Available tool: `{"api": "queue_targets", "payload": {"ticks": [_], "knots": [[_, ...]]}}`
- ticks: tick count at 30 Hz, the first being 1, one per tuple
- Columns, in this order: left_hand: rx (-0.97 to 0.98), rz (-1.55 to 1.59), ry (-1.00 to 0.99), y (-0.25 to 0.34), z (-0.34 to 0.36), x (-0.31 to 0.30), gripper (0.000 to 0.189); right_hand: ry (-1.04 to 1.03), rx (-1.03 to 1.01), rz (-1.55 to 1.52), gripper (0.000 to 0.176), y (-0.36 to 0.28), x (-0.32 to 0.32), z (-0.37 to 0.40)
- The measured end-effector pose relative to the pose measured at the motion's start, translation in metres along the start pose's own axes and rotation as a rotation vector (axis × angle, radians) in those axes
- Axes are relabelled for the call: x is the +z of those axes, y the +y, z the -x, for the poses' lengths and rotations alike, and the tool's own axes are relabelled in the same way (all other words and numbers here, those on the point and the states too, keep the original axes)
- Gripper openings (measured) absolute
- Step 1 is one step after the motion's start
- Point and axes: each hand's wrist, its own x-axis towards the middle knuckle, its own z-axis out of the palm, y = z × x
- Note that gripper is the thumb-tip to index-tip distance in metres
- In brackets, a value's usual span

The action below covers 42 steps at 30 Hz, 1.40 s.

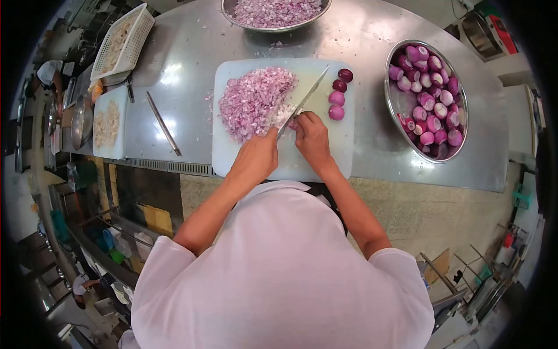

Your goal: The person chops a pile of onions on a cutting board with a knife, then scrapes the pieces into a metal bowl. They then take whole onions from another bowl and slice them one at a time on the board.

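My left hand (256, 156) is closed round the handle of a knife (307, 98), whose blade slants up and to the right over the white cutting board (285, 168). My right hand (313, 138) is beside the blade, fingers bent together over a small bit of onion, mostly hidden under them. A large heap of chopped purple onion (254, 102) covers the left part of the board. Several whole peeled purple onions (336, 98) stand in a column near its right edge.
A steel bowl of peeled onions (432, 104) sits to the right, another of chopped onion (276, 11) at the far side. On the left are a white basket (135, 43), a smaller board (108, 125) and a metal rod (163, 124). Two people are visible far left.
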Motion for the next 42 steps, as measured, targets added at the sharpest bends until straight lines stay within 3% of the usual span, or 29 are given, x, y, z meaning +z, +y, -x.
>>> {"api": "queue_targets", "payload": {"ticks": [14, 16, 20, 22, 25, 29, 42], "knots": [[-0.056, 0.003, 0.036, -0.009, -0.013, 0.026, 0.023, 0.02, -0.024, -0.043, 0.013, 0.001, 0.001, 0.002], [-0.081, -0.005, -0.037, 0.0, -0.009, 0.007, 0.023, 0.014, -0.015, -0.019, 0.013, 0.002, 0.0, 0.004], [-0.137, 0.024, -0.026, -0.003, -0.007, 0.021, 0.023, 0.026, -0.013, -0.007, 0.013, 0.002, 0.002, 0.003], [-0.056, 0.017, 0.035, -0.007, -0.022, 0.022, 0.023, 0.008, -0.009, -0.008, 0.013, 0.0, 0.0, 0.007], [-0.094, 0.016, 0.036, 0.002, -0.007, -0.001, 0.023, 0.0, -0.014, 0.016, 0.013, -0.003, -0.004, 0.003], [-0.113, -0.027, 0.034, -0.019, -0.007, 0.018, 0.029, -0.037, 0.047, -0.002, 0.013, -0.011, -0.004, -0.003], [-0.111, 0.075, 0.056, -0.004, -0.015, 0.015, 0.017, -0.038, 0.018, -0.053, 0.014, 0.0, 0.001, -0.012]]}}
